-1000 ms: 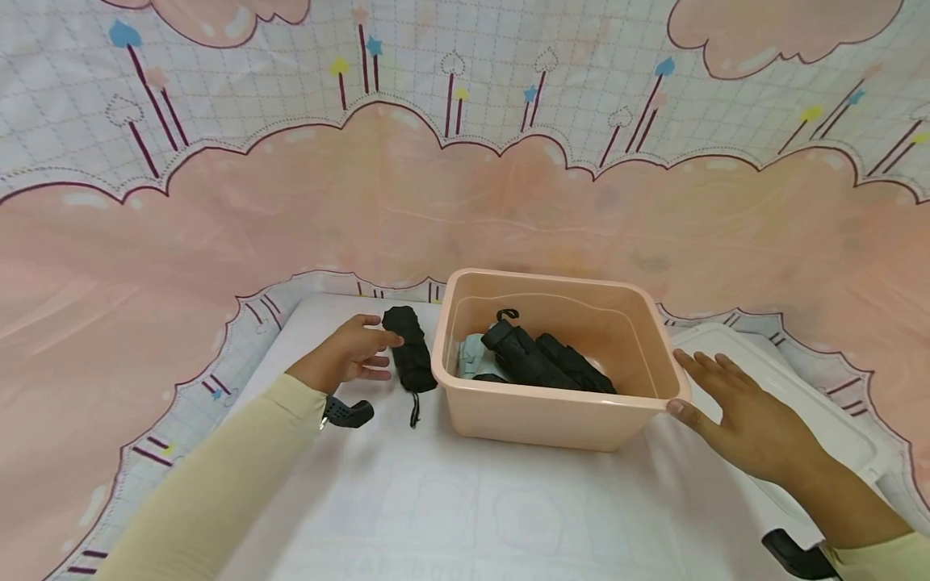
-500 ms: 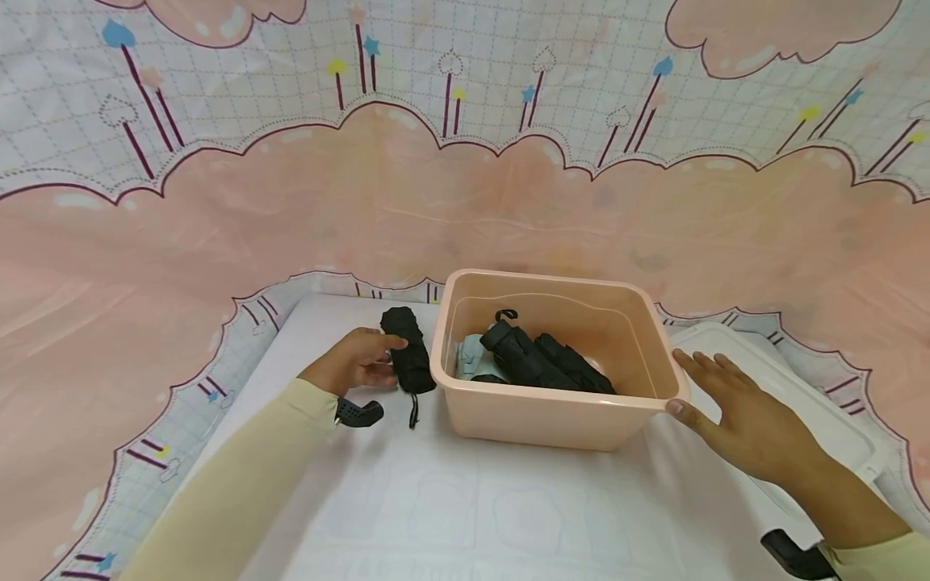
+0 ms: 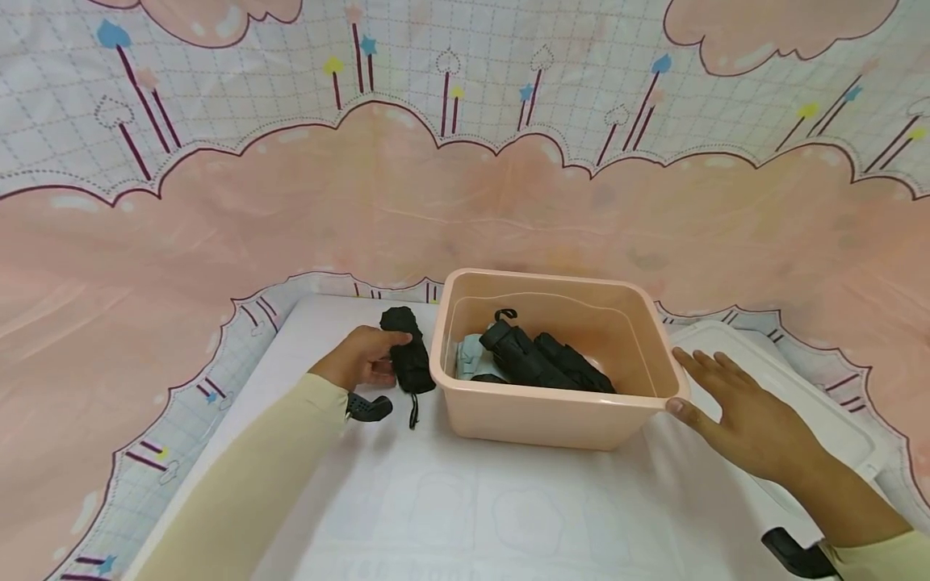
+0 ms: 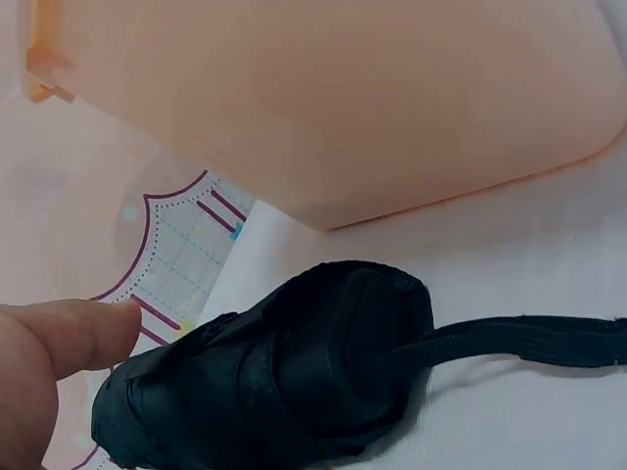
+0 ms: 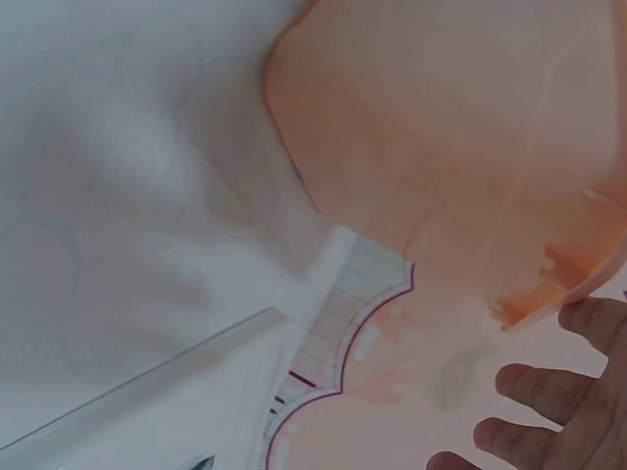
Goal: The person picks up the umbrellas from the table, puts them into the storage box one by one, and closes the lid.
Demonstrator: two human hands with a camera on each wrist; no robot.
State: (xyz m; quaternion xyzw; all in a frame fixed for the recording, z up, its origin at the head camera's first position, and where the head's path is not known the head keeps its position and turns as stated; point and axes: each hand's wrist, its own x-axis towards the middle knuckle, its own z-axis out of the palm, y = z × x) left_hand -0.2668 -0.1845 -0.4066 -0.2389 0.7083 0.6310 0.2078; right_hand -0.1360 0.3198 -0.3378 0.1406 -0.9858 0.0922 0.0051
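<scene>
Fingers of the left hand (image 3: 363, 355) bent in at the left side of a black folded umbrella (image 3: 416, 363), thumb laid over its top: a pinch round its body, firmness impossible to tell with most fingertips hidden. Fingers of the right hand (image 3: 748, 424) straight and spread, thumb and one fingertip against the rim of a peach bin (image 3: 538, 420) at its right end.

Compared with a second ago, left fingers no longer extended beside the umbrella but folded in, left forearm slightly nearer the bin; umbrella, bin and right hand in the same places.

Underneath, a white tabletop (image 3: 407, 516) with faint rounded outlines. Behind and around it, a peach and white backdrop (image 3: 465, 202) with cloud edges, grid lines and small stars.

Umbrella lying just left of the bin, narrow strap (image 3: 413, 411) toward the wearer, a strip of white between it and the bin's wall in the left wrist view. Inside the bin, two more dark umbrellas (image 3: 526, 355) side by side at a slant, and pale blue-green cloth (image 3: 472, 355) at the left, lower parts hidden by the front wall. To the right, a white lid (image 3: 814, 403), partly covered by the right hand.
</scene>
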